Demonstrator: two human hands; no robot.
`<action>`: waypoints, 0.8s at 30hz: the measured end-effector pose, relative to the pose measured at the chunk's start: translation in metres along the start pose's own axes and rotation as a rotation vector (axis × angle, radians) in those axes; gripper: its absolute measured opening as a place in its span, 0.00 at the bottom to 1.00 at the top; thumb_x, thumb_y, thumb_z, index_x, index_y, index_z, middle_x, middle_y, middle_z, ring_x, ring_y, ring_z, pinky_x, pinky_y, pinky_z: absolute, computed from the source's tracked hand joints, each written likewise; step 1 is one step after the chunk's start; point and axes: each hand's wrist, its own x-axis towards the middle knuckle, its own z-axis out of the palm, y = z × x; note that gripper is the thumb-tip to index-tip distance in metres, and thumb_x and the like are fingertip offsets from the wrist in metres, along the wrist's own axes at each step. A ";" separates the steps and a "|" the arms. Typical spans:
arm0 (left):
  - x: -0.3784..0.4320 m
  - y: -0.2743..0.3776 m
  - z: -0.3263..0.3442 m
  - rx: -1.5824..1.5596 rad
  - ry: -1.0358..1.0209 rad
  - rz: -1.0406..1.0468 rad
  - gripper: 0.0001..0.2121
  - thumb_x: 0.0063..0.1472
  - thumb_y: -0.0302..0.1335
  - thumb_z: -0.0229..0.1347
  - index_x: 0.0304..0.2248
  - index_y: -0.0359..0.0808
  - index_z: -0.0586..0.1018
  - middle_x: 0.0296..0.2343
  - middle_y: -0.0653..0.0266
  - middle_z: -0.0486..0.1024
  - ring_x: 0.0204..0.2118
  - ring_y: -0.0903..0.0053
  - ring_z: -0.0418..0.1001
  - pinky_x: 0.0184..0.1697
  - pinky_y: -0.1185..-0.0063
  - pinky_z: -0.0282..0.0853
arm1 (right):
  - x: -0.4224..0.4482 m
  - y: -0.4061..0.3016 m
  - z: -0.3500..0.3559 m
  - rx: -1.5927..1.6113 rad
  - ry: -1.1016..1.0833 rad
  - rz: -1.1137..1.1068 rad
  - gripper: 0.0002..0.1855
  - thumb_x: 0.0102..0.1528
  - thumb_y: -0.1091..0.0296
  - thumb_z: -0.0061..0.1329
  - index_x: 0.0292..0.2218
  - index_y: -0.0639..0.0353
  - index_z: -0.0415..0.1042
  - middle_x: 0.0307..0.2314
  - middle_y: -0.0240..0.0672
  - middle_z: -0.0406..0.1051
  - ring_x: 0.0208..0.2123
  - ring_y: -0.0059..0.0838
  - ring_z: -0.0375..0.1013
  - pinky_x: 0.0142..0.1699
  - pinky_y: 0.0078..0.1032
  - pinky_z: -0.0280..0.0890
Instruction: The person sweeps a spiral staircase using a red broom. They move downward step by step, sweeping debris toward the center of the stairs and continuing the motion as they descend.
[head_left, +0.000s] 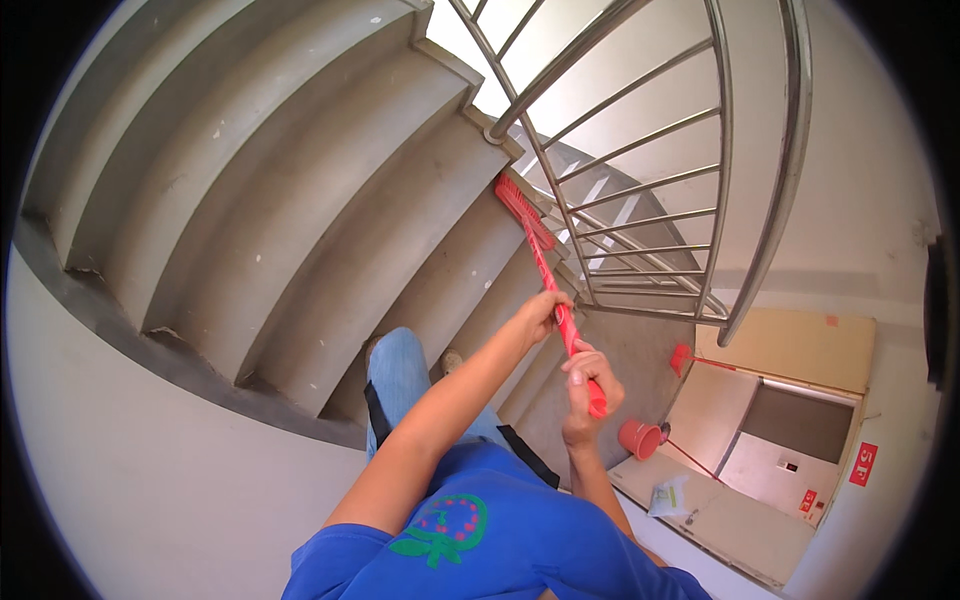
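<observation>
A red plastic broom (546, 270) slants across the stairs. Its bristled head lies at the railing-side end of a concrete step (469, 240), close to the foot of a metal post. My left hand (544, 311) is closed around the middle of the patterned red handle. Nearer my body, my right hand (594, 379) grips the same handle just above its end, which sticks out below the fist. The undersides of the bristles are hidden, so firm contact with the step cannot be told.
Concrete stairs (300, 150) fill the left side, with a stainless steel railing (637, 142) at the right. Below are a landing (637, 345), a red dustpan (680, 360), a red bucket (640, 439) beside a long-handled tool, a plastic bag (667, 496) and a doorway. My legs stand on the steps.
</observation>
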 end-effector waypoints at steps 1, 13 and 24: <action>0.018 -0.003 -0.003 -0.038 -0.010 0.020 0.03 0.43 0.20 0.49 0.20 0.33 0.66 0.16 0.62 0.66 0.17 0.75 0.67 0.22 0.79 0.66 | 0.000 0.005 -0.007 0.031 -0.030 -0.048 0.06 0.40 0.74 0.38 0.15 0.63 0.57 0.13 0.35 0.60 0.19 0.25 0.61 0.40 0.33 0.58; 0.057 -0.107 -0.001 -0.129 -0.006 0.122 0.04 0.51 0.23 0.44 0.25 0.31 0.64 0.19 0.62 0.65 0.22 0.76 0.67 0.26 0.81 0.68 | -0.052 0.026 -0.143 0.256 -0.400 -0.341 0.07 0.27 0.78 0.42 0.09 0.59 0.55 0.07 0.33 0.55 0.10 0.31 0.59 0.18 0.21 0.57; -0.012 -0.181 0.046 -0.006 -0.207 0.043 0.06 0.52 0.25 0.45 0.28 0.29 0.66 0.27 0.59 0.69 0.30 0.73 0.70 0.34 0.81 0.68 | -0.075 -0.009 -0.265 0.560 -0.464 -0.371 0.10 0.31 0.75 0.42 0.07 0.62 0.54 0.04 0.32 0.53 0.06 0.28 0.55 0.14 0.21 0.56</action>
